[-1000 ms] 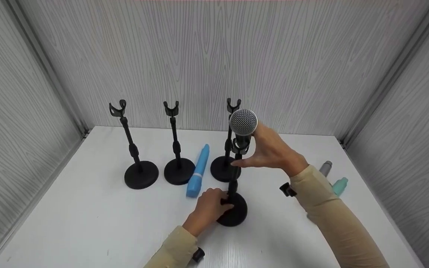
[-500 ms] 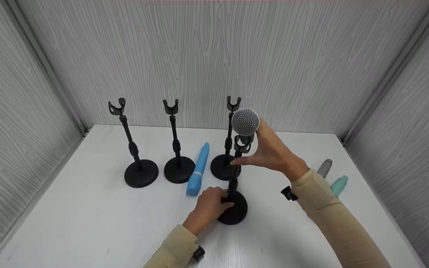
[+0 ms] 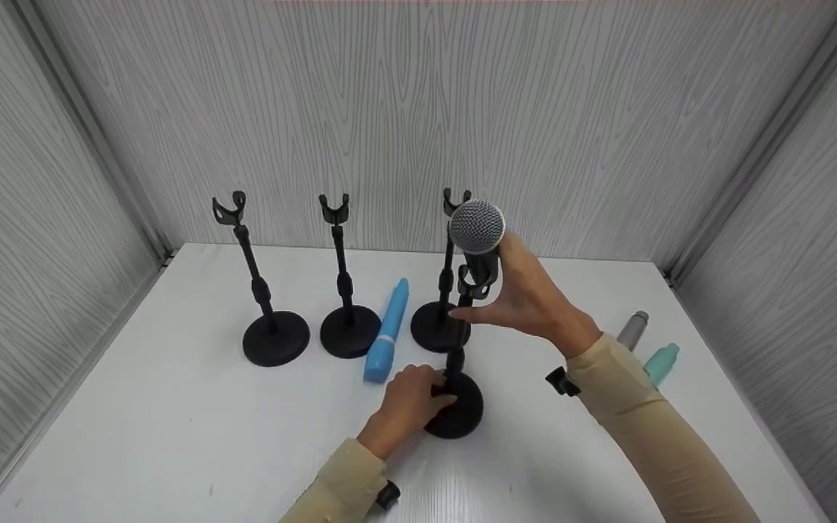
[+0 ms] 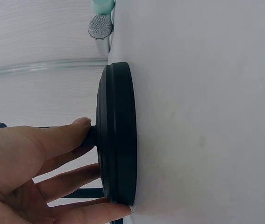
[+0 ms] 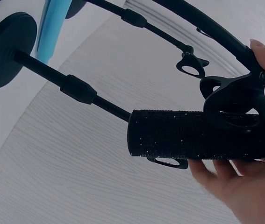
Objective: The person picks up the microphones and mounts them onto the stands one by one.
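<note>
Beige sleeve (image 3: 346, 476), then our L hand (image 3: 407, 399), gripping stand (image 3: 455, 361) low, nr its base (image 3: 466, 414) at approx. 3 o'clock. Up top, clip (image 3: 471, 293) w/ mic (image 3: 479, 241) at its 12 o'clock, long axis tilted, grille (image 3: 476, 224) twd us; can't tell if seated. Our R hand (image 3: 527, 294), the nearer, grasps mic from approx. 4 o'clock, thumb nr clip.

a white table (image 3: 259, 436) carries a left stand (image 3: 261, 294), a middle stand (image 3: 344, 287), a back-right stand (image 3: 445, 282) and a front stand (image 3: 455, 363), all upright and black. between the middle and back-right stands lies a blue microphone (image 3: 389, 332); at right, a grey microphone (image 3: 633, 330) lies beside a green microphone (image 3: 661, 362).
</note>
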Demonstrator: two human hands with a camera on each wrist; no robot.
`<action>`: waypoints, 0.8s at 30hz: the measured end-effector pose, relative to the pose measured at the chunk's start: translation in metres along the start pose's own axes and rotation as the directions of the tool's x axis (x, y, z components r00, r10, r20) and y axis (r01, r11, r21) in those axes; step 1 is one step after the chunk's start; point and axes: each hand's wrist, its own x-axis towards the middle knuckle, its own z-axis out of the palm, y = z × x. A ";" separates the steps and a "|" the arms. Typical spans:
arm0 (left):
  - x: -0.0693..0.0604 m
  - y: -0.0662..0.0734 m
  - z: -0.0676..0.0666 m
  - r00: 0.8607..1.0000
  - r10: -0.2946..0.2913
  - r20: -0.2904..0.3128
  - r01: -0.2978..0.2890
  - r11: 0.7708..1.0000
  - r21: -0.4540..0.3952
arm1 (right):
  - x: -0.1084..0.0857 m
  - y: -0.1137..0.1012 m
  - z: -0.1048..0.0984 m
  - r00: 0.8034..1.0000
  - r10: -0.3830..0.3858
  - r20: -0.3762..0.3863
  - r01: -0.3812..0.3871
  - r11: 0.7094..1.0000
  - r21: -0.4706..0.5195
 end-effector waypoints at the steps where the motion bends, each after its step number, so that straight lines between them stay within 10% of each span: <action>1: 0.000 0.000 0.000 1.000 -0.004 0.000 0.004 1.000 -0.004 | 0.000 0.000 0.001 1.000 -0.008 0.006 0.008 1.000 -0.007; 24: -0.002 0.001 0.001 1.000 -0.007 -0.022 0.007 1.000 0.013 | -0.004 0.005 0.024 0.990 0.019 -0.138 -0.027 0.998 -0.057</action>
